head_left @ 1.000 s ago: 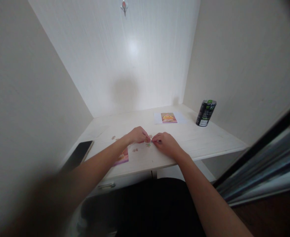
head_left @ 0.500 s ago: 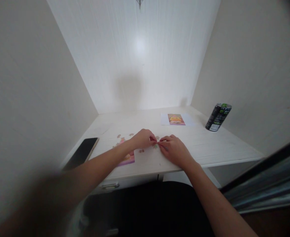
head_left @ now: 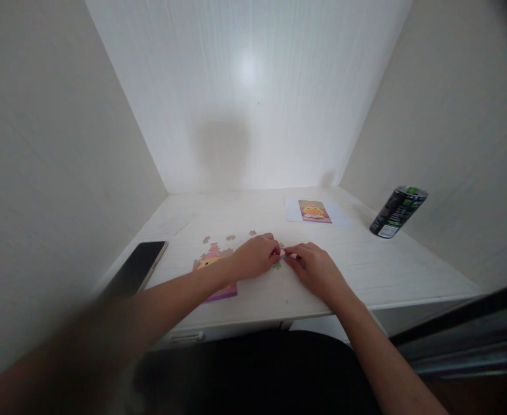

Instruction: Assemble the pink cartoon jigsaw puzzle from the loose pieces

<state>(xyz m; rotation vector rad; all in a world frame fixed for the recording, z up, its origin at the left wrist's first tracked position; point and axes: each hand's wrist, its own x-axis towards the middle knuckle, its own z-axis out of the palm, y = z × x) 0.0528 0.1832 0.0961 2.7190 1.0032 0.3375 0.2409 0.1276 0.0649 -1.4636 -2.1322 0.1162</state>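
My left hand (head_left: 256,256) and my right hand (head_left: 313,268) meet fingertip to fingertip over a white desk (head_left: 366,271), pinching small jigsaw pieces (head_left: 278,264) between them. What exactly each finger holds is too small to tell. Just left of my left hand lies a partly built puzzle (head_left: 212,268) in pink, orange and purple, half hidden by my forearm. A few loose pieces (head_left: 230,237) lie scattered beyond it.
A dark phone (head_left: 136,268) lies at the desk's left edge. A printed picture on a white sheet (head_left: 314,210) lies at the back. A black and green drink can (head_left: 398,211) stands at the right. Walls close in on three sides.
The view has tilted down and shifted, so the desk items sit further right. Both hands stay together at the pieces, and more of the puzzle shows by my left forearm.
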